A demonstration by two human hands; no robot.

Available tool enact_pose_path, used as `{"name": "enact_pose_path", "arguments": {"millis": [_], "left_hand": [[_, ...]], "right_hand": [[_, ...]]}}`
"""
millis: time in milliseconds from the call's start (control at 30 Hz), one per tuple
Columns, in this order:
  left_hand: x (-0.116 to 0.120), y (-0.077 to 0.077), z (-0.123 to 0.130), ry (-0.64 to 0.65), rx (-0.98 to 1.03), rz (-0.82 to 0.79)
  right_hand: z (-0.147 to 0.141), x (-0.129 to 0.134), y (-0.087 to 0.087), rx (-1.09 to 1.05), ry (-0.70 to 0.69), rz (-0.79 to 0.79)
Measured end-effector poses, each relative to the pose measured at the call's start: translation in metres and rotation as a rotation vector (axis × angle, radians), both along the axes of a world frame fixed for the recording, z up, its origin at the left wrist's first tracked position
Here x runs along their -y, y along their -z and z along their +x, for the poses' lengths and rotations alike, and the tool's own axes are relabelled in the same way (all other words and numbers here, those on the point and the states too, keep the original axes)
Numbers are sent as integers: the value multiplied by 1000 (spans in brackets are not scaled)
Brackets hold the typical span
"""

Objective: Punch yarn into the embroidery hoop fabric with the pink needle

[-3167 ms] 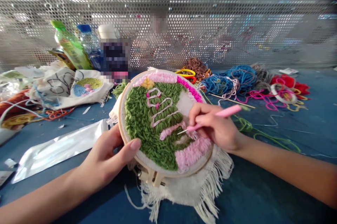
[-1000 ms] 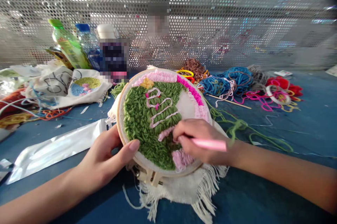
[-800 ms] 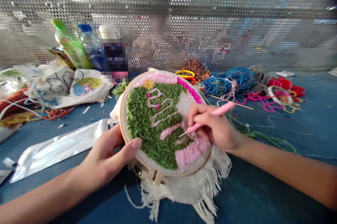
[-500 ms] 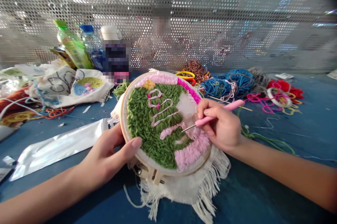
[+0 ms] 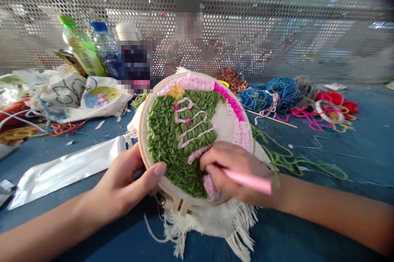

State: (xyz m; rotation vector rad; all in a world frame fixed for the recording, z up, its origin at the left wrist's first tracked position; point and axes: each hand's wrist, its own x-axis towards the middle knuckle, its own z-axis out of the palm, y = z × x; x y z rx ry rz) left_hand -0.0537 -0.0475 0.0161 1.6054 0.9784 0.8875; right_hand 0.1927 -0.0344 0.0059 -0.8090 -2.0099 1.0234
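A round wooden embroidery hoop [image 5: 142, 130] holds white cloth worked in green, pink, magenta and yellow yarn, tilted up towards me. My left hand [image 5: 129, 180] grips its lower left rim, thumb on the front and the other fingers hidden behind. Fingers closed round a pink-handled needle tool [image 5: 249, 180], my right hand [image 5: 237, 169] lies over the lower right of the stitching. The tool's metal tip is hidden by that hand. Fringed cloth [image 5: 212, 221] hangs below the hoop.
Behind the hoop stand a green bottle [image 5: 81, 46], a blue-capped bottle [image 5: 106, 48] and a white-lidded one [image 5: 127, 32]. A silvery packet [image 5: 67, 173] lies left. Blue yarn [image 5: 281, 93] and green yarn [image 5: 295, 161] lie right. A perforated metal panel [image 5: 252, 19] rises behind.
My right hand has moved down and left onto the stitching, with the pink handle now pointing down to the right. The hoop sits slightly higher in view; my left hand keeps its hold.
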Motion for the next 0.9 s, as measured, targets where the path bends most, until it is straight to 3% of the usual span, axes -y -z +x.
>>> {"name": "enact_pose_path", "arguments": {"millis": [100,167,233,300,433,500,667,767,900], "left_hand": [[0,1,0,2,25,-17],[-1,1,0,-5,41,-33],[-1,1,1,-8,55,-46],[-1,1,2,-16,69,-53],[-1,1,3,-64,35,-49],[-1,1,3,-72,14,-43],[-2,1,1,-69,15,-65],[-2,1,0,-62,24,-91],[-1,2,0,-58,20,-64]], "right_hand": [[6,-9,1,-266,110,-325],[12,-15,2,-460,174,-430],[14,-17,2,-509,194,-437],[11,-13,2,-417,162,-402],[1,2,-1,-37,5,-77],[-1,5,-2,28,-30,8],[9,-6,2,-380,193,-355],[14,-11,5,-505,269,-378],[12,-7,5,-423,256,-313]]}}
